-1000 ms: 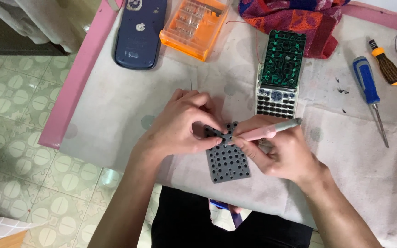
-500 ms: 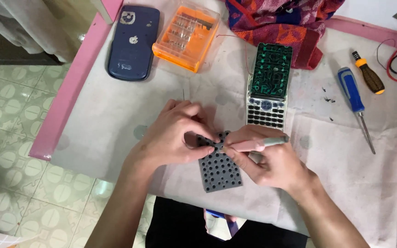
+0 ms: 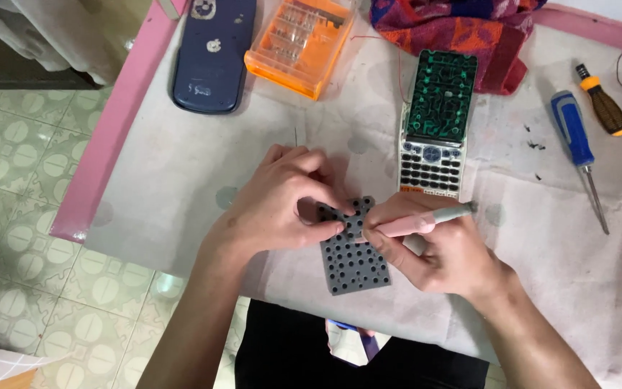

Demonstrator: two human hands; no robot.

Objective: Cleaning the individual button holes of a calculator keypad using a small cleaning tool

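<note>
A grey rubber keypad mat (image 3: 353, 253) dotted with holes lies flat on the paper-covered desk (image 3: 181, 180), near its front edge and just in front of the person. The left hand (image 3: 282, 205) pinches the mat's upper left corner with curled fingers. The right hand (image 3: 437, 252) is closed around a pink-handled tool (image 3: 419, 223), its tip pressed at the mat's top edge beside the left fingertips. At 1 o'clock from the mat lies an opened calculator (image 3: 437, 126), green circuit board up, keys below. At 11 o'clock sits an orange bit case (image 3: 300, 43), with a dark blue back cover (image 3: 214, 54) to its left. At 2 o'clock lie a blue-handled screwdriver (image 3: 574, 140) and an orange-handled screwdriver (image 3: 602, 108). A patterned red cloth (image 3: 462, 21) lies at 12 o'clock.
</note>
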